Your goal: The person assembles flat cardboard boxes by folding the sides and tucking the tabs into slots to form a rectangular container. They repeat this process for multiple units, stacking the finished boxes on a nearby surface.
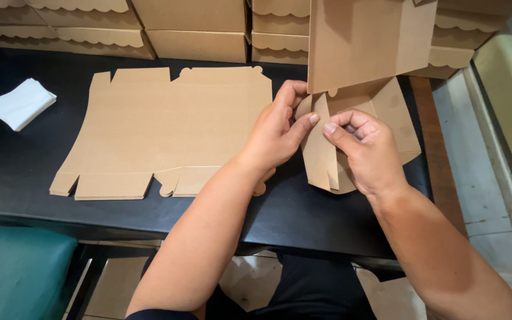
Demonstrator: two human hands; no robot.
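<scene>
1. The fingers of the left hand (pixel 277 133) are closed in a pinch on the side flap (pixel 318 148) of a half-folded cardboard box (pixel 362 89); the thumb is pressed against the flap's edge. The fingers of the right hand (pixel 365 151) are curled and closed on the same flap from the other side, thumb tips nearly touching.
2. The box is held just above the black table (pixel 13 172), right of centre, with its tall lid panel raised upright.
3. For a clean fold, it seems best that the flap be bent exactly along its scored crease, with even pressure from both thumbs, so that the board is not buckled.
4. At the far left, a folded white cloth (pixel 20 104) is laid on the table; it looks soft and slightly rumpled.
5. Beside it, a stack of flat box blanks (pixel 167 130) is spread out: matte brown board, stiff, with cut tabs and rounded notches.
6. Along the back, finished boxes (pixel 191 29) with scalloped lid edges are stacked in rows.
7. At lower left, a green cushioned seat (pixel 19 272) is seen.
</scene>
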